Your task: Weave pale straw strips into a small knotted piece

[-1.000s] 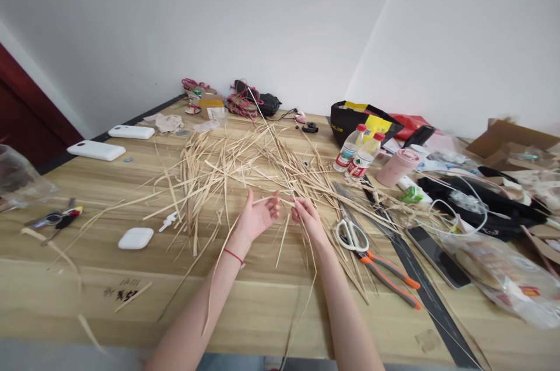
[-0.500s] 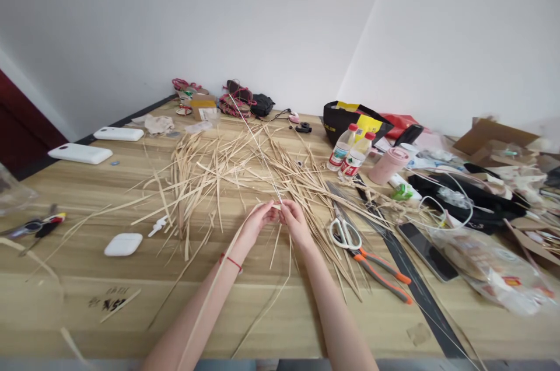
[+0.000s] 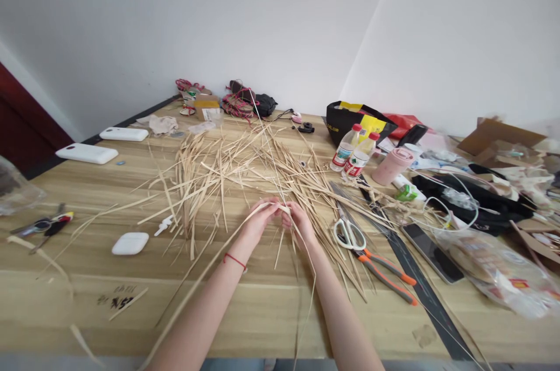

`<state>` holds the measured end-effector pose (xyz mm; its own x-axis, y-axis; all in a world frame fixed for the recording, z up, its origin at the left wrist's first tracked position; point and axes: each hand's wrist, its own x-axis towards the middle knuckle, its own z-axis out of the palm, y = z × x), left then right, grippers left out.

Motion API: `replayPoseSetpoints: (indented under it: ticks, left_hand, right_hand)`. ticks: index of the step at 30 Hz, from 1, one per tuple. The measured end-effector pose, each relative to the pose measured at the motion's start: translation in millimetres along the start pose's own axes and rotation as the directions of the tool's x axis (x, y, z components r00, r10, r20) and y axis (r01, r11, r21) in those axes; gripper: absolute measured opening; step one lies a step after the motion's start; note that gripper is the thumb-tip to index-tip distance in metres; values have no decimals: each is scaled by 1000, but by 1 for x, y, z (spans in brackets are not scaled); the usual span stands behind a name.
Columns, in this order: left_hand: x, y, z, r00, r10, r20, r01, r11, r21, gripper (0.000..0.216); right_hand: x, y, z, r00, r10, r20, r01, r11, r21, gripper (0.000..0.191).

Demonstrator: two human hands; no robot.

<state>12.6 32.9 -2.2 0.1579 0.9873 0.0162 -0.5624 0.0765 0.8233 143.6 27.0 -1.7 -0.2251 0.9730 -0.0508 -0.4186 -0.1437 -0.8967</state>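
Observation:
My left hand [image 3: 259,223] and my right hand [image 3: 298,220] meet at the middle of the wooden table [image 3: 87,196], fingers pinched together on long pale straw strips [image 3: 266,152]. One thin strip rises from the pinch toward the back wall. Other strips trail from my hands down over the front edge. A red string circles my left wrist. Behind my hands lies a loose heap of straw [image 3: 219,170].
White-handled scissors [image 3: 350,235] and orange-handled pliers [image 3: 387,277] lie right of my hands, then a black ruler [image 3: 415,286] and a phone [image 3: 433,253]. Two bottles [image 3: 354,155], a pink cup [image 3: 394,165], bags and boxes crowd the right. A white earbud case [image 3: 130,242] sits left.
My left hand went from open beside the right hand to pinched against it on the strips. The trailing strips have swung about below my hands.

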Motion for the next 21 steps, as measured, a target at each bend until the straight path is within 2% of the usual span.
replayPoseSetpoints:
  ticks: [8,13,18,21]
  left_hand:
    - [-2,2,0,996,-5,-91,-1,997,-73,28]
    - [-1,2,1,996,0,-91,-9,995,-99,27]
    - [1,-3,0,995,-88,-56,74,972,-223,16]
    - [1,-3,-1,988,-152,-40,135,950,-282,19]
  right_hand:
    - [-1,4,1,1000,-13,-7,13,1000,-21,32]
    - [-4,4,3,999,-33,-36,31,998,-57,33]
    - [-3,4,3,998,-58,-17,57,998,-32,32]
    - [-2,4,3,998,-52,-20,51,998,-37,31]
